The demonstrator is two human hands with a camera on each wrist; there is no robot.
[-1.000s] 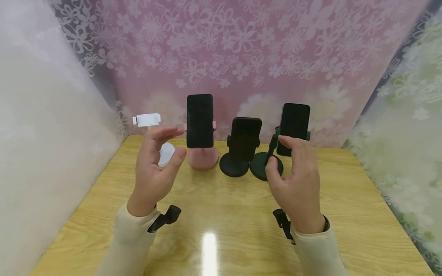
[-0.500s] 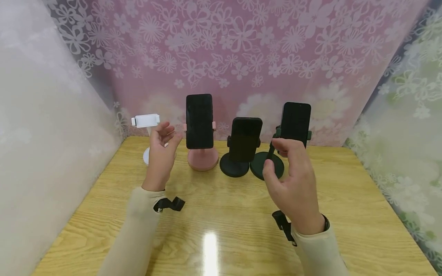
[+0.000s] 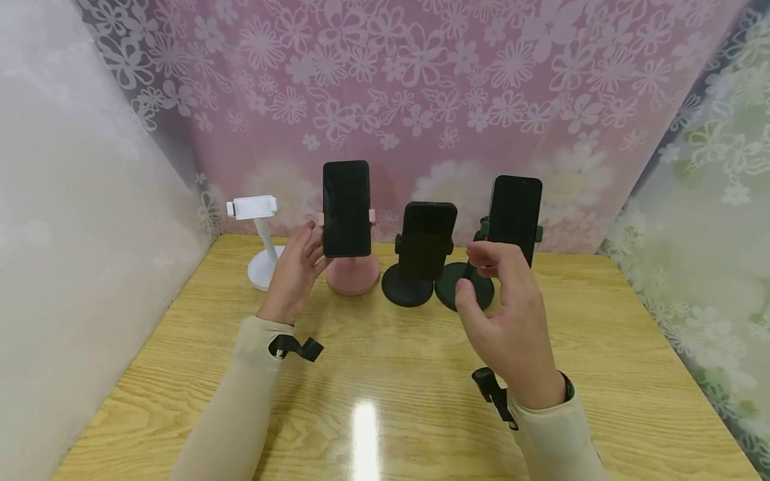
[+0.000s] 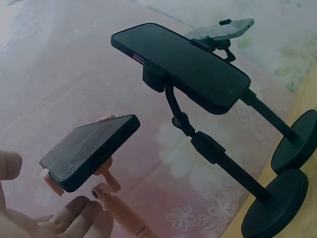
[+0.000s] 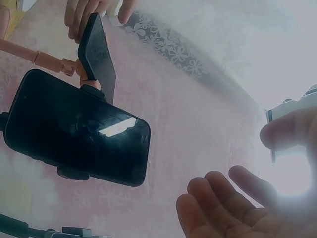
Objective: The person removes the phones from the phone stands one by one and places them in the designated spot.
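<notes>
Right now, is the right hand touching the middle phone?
Apart: the right wrist view shows pink backdrop between the right hand and the middle phone.

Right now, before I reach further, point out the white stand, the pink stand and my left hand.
White stand (image 3: 265, 236): head view, on its stem.
Pink stand (image 3: 355, 277): head view, on its round base.
Left hand (image 3: 295, 270): head view, on the middle of the hand.
</notes>
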